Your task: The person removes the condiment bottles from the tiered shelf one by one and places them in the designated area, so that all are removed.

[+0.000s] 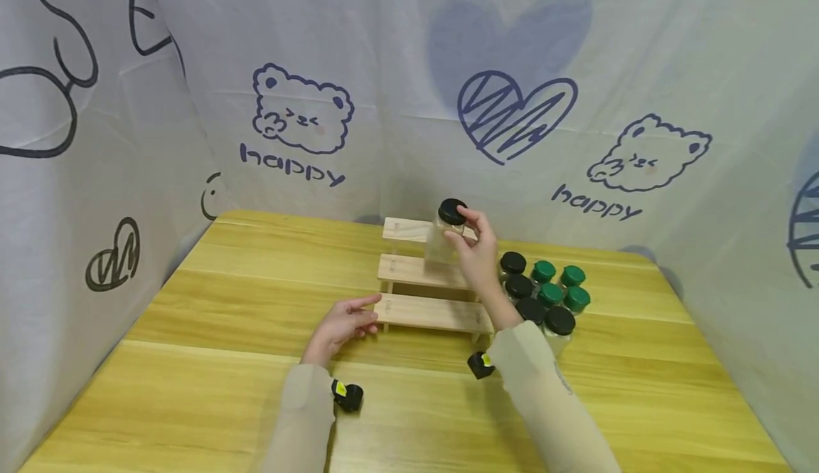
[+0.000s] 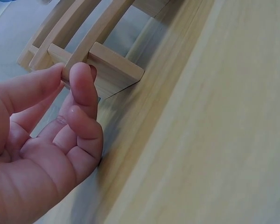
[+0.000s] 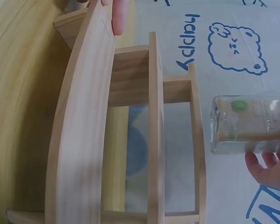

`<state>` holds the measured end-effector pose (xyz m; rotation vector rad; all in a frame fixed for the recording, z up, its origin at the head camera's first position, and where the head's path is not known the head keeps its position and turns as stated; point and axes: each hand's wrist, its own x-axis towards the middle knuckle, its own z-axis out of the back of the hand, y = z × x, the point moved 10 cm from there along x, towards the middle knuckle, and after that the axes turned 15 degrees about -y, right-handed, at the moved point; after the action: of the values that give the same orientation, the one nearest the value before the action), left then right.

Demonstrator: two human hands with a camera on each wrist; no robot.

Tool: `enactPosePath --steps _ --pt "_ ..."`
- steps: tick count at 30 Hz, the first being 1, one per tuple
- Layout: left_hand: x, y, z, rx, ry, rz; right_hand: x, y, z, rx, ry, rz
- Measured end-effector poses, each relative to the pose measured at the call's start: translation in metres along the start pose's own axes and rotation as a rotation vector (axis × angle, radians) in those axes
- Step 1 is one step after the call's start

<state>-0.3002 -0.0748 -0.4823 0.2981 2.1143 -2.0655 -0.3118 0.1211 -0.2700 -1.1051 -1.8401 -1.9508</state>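
My right hand [image 1: 480, 256] grips a clear glass spice jar [image 1: 439, 245] near its black lid [image 1: 452, 210], fingers and thumb around the top. In the right wrist view the jar [image 3: 249, 122] has a label with a green mark, and its base is apart from the rack's top step. A three-step wooden rack [image 1: 429, 311] stands on the table. At its left end my left hand [image 1: 339, 327] pinches the lowest step; the left wrist view has thumb and forefinger on the corner of the rack [image 2: 114, 63].
Right of the rack stand several jars with black lids [image 1: 559, 320] and several smaller ones with green lids [image 1: 578, 299]. Behind the wooden table [image 1: 243, 281] hangs a pale printed cloth [image 1: 397, 139], which also covers the sides.
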Motion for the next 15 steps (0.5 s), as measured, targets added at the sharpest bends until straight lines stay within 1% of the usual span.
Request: enactPosePath --steps 2,6,8,13,15 --pt "0.0 0.0 0.0 -0.004 0.006 -0.003 -0.002 0.003 0.003 -0.018 0.009 0.003" --pt "0.001 0.0 0.0 -0.008 0.006 -0.004 -0.006 -0.007 0.011 -0.045 0.011 0.012" --pt "0.002 0.001 0.0 -0.007 0.003 -0.003 -0.008 -0.012 0.014 -0.04 0.012 0.025" --pt "0.002 0.002 0.0 -0.004 -0.003 -0.001 -0.014 -0.003 0.02 -0.012 0.031 0.052" --pt "0.002 0.002 0.0 -0.006 -0.002 0.001 -0.017 0.004 0.022 -0.003 0.037 0.052"
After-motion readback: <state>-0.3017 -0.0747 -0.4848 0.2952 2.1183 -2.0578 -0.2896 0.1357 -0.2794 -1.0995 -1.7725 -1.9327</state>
